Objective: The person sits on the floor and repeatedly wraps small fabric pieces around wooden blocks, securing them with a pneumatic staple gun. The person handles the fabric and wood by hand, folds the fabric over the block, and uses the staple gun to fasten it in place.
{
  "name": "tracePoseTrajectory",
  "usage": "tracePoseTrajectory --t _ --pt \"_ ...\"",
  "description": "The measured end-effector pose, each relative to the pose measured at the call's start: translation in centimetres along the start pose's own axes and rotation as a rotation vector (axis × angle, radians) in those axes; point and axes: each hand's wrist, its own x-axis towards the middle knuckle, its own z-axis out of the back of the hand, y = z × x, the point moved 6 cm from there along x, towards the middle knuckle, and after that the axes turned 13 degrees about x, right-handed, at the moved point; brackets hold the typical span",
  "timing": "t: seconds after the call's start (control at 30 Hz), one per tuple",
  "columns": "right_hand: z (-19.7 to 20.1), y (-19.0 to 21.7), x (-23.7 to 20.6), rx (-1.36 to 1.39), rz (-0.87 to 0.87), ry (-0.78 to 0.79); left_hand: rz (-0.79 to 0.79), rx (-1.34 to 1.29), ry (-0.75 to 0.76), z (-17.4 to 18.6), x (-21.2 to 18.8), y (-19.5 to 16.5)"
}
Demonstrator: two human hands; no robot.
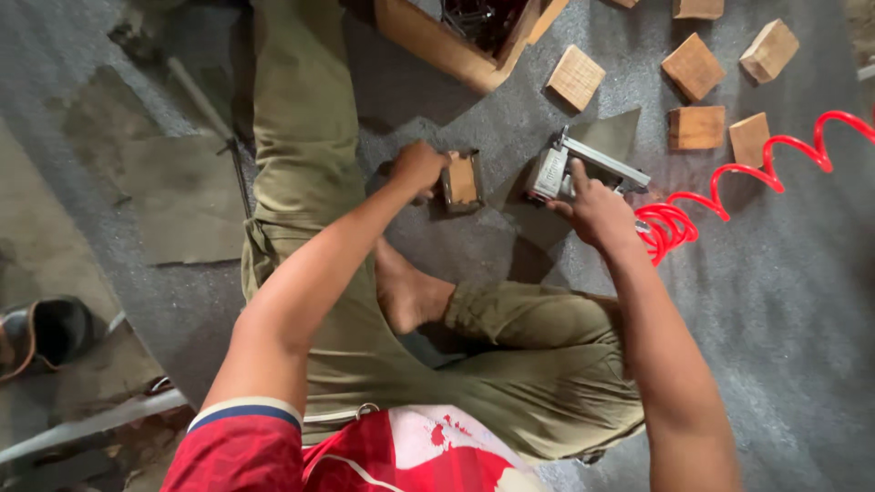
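Observation:
My left hand grips a small wooden block with a dark metal-looking edge, holding it down on the grey carpet. My right hand is closed around a silver pneumatic staple gun, whose nose points left toward the block, a short gap between them. A coiled red air hose runs from the gun off to the right. I sit on the floor with olive trousers and a bare foot tucked under me.
Several loose wooden blocks lie on the carpet at upper right. A wooden box with dark contents stands at the top centre. Cloth pieces and a thin rod lie left; a dark shoe sits at far left.

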Motion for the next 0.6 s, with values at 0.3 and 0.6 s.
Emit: tracePoseTrajectory --t 0.3,0.6 --pt "1.9 4.0 0.9 0.018 0.123 0.006 -0.16 0.078 0.141 -0.6 1.4 0.0" --pt "1.5 7.3 1.7 1.192 -0.228 0.013 -0.159 -0.036 0.044 -1.1 2.0 0.3"
